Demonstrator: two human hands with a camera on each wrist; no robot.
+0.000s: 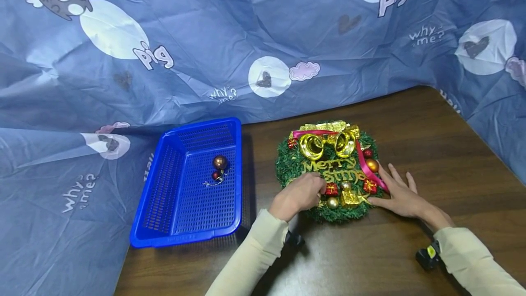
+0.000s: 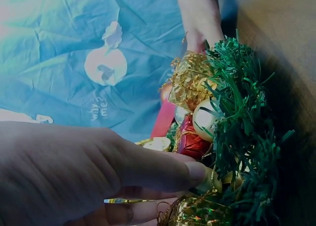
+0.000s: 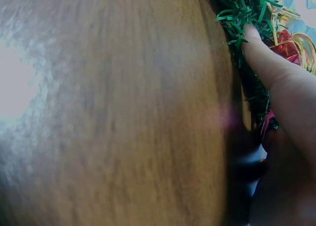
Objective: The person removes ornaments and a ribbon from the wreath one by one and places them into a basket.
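Note:
A green Christmas wreath (image 1: 337, 214) lies flat on the table, with gold bells, gold "Merry Christmas" lettering, small gift boxes, baubles and a pink ribbon on it. My left hand (image 1: 301, 194) is over its lower left part. In the left wrist view the thumb and fingers pinch a small gold ornament (image 2: 213, 180), mostly covered by them, beside a red gift box (image 2: 191, 141) and a pale gold bauble (image 2: 203, 119). My right hand (image 1: 400, 195) rests against the wreath's right edge with fingers spread. Its thumb touches the green tinsel (image 3: 242, 13) in the right wrist view.
A blue plastic basket (image 1: 186, 236) stands left of the wreath. Inside it lie a brown bauble (image 1: 219, 162) and a smaller dark red bauble (image 1: 215, 175) with string. A blue patterned cloth (image 1: 205, 26) hangs behind the wooden table (image 1: 452, 168).

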